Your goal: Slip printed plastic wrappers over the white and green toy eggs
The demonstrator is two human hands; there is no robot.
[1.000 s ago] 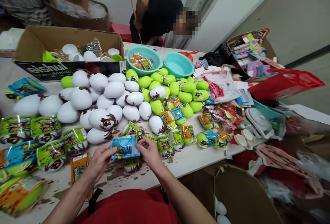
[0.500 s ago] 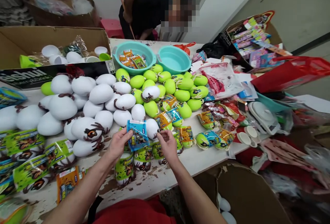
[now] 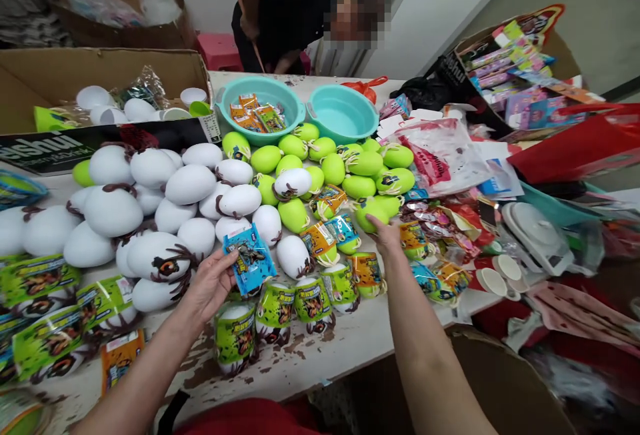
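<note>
My left hand (image 3: pixel 215 281) pinches a blue printed plastic packet (image 3: pixel 250 258) by its left edge, above the table. Out to the right, my right hand (image 3: pixel 387 233) has its thumb on a green toy egg (image 3: pixel 371 213); the other fingers are mostly hidden behind it. A white toy egg (image 3: pixel 294 255) with brown claw shapes lies just right of the packet. Below stand several white eggs in green printed sleeves (image 3: pixel 313 301). An orange sleeve (image 3: pixel 318 240) and a blue sleeve (image 3: pixel 343 227) cover green eggs near the middle.
Piles of white eggs (image 3: pixel 190 183) and green eggs (image 3: pixel 357 163) cover the table. Behind them stand a basin with packets (image 3: pixel 227 111), another basin (image 3: pixel 345 115) and a cardboard box (image 3: pixel 30 88). Plastic bags (image 3: pixel 445 148) clutter the right. A person (image 3: pixel 295 1) is across the table.
My right hand has left the white egg beside the packet and reached right onto a green egg. My left hand has shifted slightly left, still with the blue packet, which is now tilted.
</note>
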